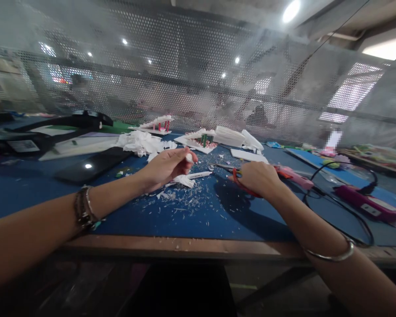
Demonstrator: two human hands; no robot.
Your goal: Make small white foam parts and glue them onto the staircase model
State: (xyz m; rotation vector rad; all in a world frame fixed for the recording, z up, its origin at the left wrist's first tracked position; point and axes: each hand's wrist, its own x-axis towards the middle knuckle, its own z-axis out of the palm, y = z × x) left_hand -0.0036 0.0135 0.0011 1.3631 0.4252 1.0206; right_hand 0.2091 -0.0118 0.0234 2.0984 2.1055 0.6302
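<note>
Between the thumb and fingers of my left hand (pixel 168 166) is a small white piece (pixel 189 157), its kind too small to tell. My right hand (pixel 259 176) is wrapped round the orange-red handles of a pair of scissors (pixel 239 182). The dark blades point left toward my left hand and do not touch the white piece. Below the hands lie a white pen-like stick (pixel 199 175) and a crumpled white scrap (pixel 185 181). White shavings (pixel 191 200) are scattered over the blue tabletop (pixel 198 224).
Crumpled white paper (pixel 141 143) and a black phone (pixel 94 166) lie at left. Small white models with red (pixel 163 125) and green (pixel 203 140) posts stand behind. A pink tool (pixel 295 177), black cable (pixel 359 213) and magenta device (pixel 369 203) are at right.
</note>
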